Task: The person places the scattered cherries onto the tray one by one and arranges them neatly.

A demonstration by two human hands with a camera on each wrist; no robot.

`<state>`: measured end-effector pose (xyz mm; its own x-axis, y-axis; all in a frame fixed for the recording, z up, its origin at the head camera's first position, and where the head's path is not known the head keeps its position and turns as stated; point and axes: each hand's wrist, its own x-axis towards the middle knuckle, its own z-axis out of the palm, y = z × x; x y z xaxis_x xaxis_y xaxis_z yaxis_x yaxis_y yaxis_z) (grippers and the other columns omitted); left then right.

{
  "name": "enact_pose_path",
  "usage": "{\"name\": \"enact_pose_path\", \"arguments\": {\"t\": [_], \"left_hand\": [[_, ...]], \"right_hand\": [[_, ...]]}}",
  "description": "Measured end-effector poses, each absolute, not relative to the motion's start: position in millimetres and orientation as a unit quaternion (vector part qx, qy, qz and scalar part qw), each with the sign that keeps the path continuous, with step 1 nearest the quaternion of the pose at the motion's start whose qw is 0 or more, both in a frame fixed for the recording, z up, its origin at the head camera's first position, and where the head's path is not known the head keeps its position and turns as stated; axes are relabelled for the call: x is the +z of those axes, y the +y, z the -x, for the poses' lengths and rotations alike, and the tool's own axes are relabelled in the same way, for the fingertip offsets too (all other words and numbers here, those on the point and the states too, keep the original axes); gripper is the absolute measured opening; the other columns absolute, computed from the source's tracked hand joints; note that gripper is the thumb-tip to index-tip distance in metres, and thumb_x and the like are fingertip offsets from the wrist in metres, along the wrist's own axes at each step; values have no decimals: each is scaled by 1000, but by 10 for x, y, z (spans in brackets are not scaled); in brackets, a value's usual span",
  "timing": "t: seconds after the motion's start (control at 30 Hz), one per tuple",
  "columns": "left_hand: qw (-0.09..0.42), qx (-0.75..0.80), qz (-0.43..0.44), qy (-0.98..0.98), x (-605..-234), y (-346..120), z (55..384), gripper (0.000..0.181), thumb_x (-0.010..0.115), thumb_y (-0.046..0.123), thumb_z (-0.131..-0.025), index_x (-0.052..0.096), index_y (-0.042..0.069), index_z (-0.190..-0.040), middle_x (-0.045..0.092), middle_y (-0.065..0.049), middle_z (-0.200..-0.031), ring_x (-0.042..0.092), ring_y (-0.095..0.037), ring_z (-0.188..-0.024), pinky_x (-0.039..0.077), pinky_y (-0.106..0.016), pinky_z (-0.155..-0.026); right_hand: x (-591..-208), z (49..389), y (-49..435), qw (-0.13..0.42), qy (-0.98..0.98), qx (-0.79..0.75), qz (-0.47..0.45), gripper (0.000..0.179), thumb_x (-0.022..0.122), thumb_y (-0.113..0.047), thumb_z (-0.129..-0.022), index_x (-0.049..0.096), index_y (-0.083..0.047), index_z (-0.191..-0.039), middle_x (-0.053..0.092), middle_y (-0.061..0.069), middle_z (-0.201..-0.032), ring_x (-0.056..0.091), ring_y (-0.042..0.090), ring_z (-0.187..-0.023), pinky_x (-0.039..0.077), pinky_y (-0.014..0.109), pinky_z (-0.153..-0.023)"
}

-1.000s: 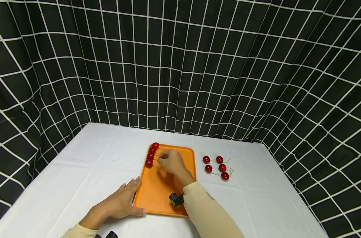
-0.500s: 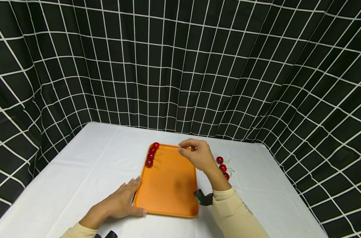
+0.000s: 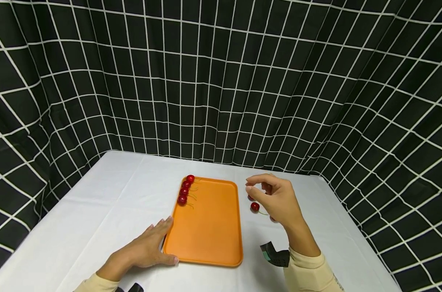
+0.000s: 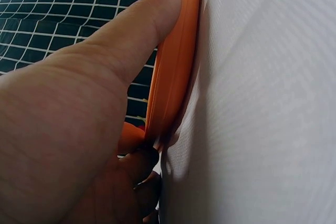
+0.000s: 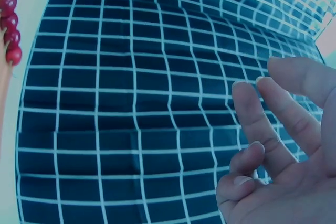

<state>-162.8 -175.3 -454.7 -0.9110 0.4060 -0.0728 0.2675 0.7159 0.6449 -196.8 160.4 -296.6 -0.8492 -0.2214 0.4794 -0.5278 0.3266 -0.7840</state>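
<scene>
My left hand [image 3: 148, 245] lies at the near left corner of an orange tray [image 3: 206, 231], fingers extended along its left edge and thumb at its near rim. The left wrist view shows that thumb [image 4: 131, 30] lying against the tray rim [image 4: 176, 61]. Several red cherries [image 3: 182, 200] with green stems form a row down the tray's upper left side. Right of the tray, my right hand [image 3: 275, 198] is raised over more cherries [image 3: 255, 207], partly hiding them. Its thumb and forefinger are apart with nothing between them; the right wrist view shows its fingers [image 5: 265, 140] loosely spread.
A white cloth [image 3: 126, 202] covers the table under the tray and cherries. Dark curtain [image 3: 217, 81] with a white grid encloses the back and both sides. A black wrist-worn device [image 3: 275, 255] juts out below my right hand.
My right hand has moved right from the cherry row, across the tray, to above the loose cherries, its thumb and forefinger opening wider. My left hand has stayed at the tray corner.
</scene>
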Motion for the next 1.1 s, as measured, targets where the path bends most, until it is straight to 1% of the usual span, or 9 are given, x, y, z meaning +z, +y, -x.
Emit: {"name": "enact_pose_path", "arguments": {"t": [0.07,0.17,0.27,0.3,0.4,0.57,0.73,0.97,1.1], "left_hand": [[104,326,-184,921,-4541,-1745,1639,117,76,61,-70,22,-4,-150,18,-18,-157,13,-39,-142,4,-56,-113],[103,325,-185,922,-4539,-1737,1650,116,76,61,-71,23,-4,-150,19,-18,-156,14,-39,-142,5,-55,-114],[105,328,-184,921,-4541,-1729,1653,116,77,60,-70,23,-5,-150,19,-18,-156,14,-39,-142,5,-55,-114],[106,328,-183,921,-4543,-1726,1653,116,77,60,-71,23,-5,-150,19,-18,-156,14,-39,-142,5,-55,-113],[107,328,-183,921,-4546,-1716,1656,116,77,61,-71,23,-4,-150,19,-18,-157,14,-39,-142,5,-55,-114],[106,324,-186,921,-4547,-1711,1660,116,76,60,-71,23,-4,-151,19,-17,-157,14,-38,-142,6,-55,-114],[105,323,-181,923,-4552,-1712,1669,116,77,61,-70,23,-4,-150,20,-17,-157,14,-38,-143,5,-54,-114],[108,317,-166,927,-4540,-1734,1650,117,77,63,-68,24,-2,-151,19,-14,-157,13,-35,-143,4,-53,-114],[108,316,-169,927,-4537,-1741,1633,117,76,63,-69,23,-2,-151,19,-14,-157,13,-35,-143,5,-53,-114]], "right_hand": [[-2999,1933,1690,156,-794,537,-238,13,75,-6,-85,75,-11,-97,56,7,-71,39,17,-42,22,20,-30],[-3058,1909,1819,195,-782,531,-263,16,73,3,-83,75,-5,-97,56,8,-74,39,18,-55,29,24,-41],[-3107,1889,1940,217,-771,533,-273,16,72,8,-82,74,0,-96,62,10,-79,37,20,-69,29,28,-54],[-3125,1882,1979,219,-769,536,-272,16,71,9,-82,73,2,-96,62,11,-79,37,21,-70,29,28,-55],[-3182,1879,2100,227,-768,545,-247,15,71,9,-83,73,4,-97,61,11,-79,36,20,-70,28,28,-53],[-3283,1925,2310,246,-776,550,-186,17,72,7,-82,73,4,-98,49,9,-70,34,18,-65,26,28,-45],[-3356,2028,2458,252,-782,553,-140,17,74,4,-82,74,4,-99,43,9,-68,34,18,-65,25,29,-43],[-3391,2108,2482,251,-796,540,-111,15,73,3,-83,73,5,-98,41,10,-65,33,18,-60,25,28,-42],[-3532,2210,2576,249,-797,542,-92,15,74,0,-84,74,4,-97,43,11,-65,33,18,-57,25,29,-41]]}}
